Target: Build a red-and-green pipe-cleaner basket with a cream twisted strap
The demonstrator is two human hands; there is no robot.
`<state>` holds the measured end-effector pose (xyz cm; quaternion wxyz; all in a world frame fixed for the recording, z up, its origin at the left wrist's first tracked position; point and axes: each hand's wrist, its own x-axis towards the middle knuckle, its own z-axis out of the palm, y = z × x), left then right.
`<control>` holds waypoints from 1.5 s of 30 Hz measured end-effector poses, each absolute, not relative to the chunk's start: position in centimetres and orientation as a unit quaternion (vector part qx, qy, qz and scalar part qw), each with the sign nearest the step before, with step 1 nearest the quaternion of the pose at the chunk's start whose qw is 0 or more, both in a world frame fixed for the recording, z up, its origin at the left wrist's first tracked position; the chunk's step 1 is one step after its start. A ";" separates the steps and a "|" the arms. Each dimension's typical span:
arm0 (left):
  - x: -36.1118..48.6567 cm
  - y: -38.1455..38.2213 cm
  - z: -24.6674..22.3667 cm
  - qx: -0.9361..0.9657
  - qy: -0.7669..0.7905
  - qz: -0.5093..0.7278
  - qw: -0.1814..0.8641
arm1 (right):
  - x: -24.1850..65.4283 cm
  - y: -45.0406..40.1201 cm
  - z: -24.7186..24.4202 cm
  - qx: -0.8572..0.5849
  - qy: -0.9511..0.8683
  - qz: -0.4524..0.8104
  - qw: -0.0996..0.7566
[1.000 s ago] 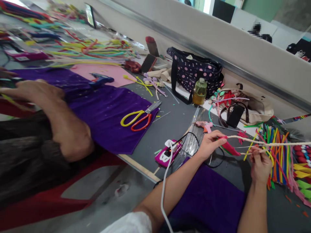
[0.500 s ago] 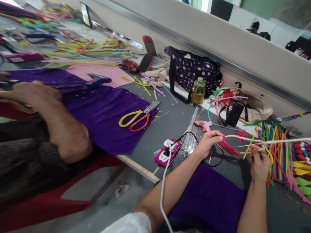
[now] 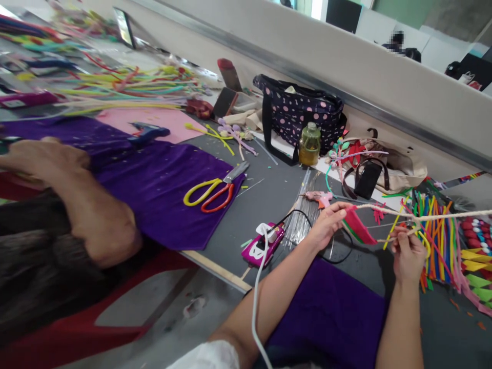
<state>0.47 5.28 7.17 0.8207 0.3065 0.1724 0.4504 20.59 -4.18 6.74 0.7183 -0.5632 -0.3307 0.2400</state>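
Observation:
My left hand (image 3: 329,223) pinches the upper left end of a red piece with a green edge (image 3: 360,225), where a cream cord (image 3: 442,217) runs along it. The piece hangs tilted down to the right. My right hand (image 3: 409,252) is closed on a thin cream strand below the cord, right of the red piece. A thin needle-like line stretches between the two hands; its ends are hard to make out. Behind my left hand lies a pink glue gun (image 3: 320,197), beside clear glue sticks (image 3: 301,220).
A magenta power strip (image 3: 263,245) with a white cable lies left of my forearm. Scissors (image 3: 217,193) rest on purple cloth (image 3: 165,179). Another person's arm (image 3: 96,215) is at left. A bottle (image 3: 309,145), dotted bag (image 3: 294,110) and colourful strips (image 3: 438,236) stand or lie around.
The red piece has turned to show more of its face and green edge. My hands have shifted slightly in the view, which has also moved a little. Both hands keep their hold.

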 end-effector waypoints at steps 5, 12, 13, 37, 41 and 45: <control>1.7 5.0 5.9 0.352 0.211 0.432 0.803 | 19.5 -3.7 6.9 -0.529 -0.288 0.287 0.745; 1.8 5.3 4.8 0.363 0.250 0.419 0.794 | 19.2 -4.9 7.5 -0.518 -0.362 0.386 0.672; 1.6 5.5 4.8 0.357 0.246 0.413 0.801 | 19.4 -5.2 7.6 -0.513 -0.371 0.413 0.655; 2.2 3.6 5.7 0.436 0.254 0.296 0.811 | 13.8 -4.0 5.6 -0.506 -0.254 0.392 0.725; 2.9 2.2 5.7 0.496 0.248 0.258 0.791 | 13.7 -4.1 5.1 -0.559 -0.273 0.346 0.702; 3.1 2.1 5.6 0.474 0.254 0.278 0.796 | 13.9 -4.3 5.4 -0.574 -0.286 0.336 0.690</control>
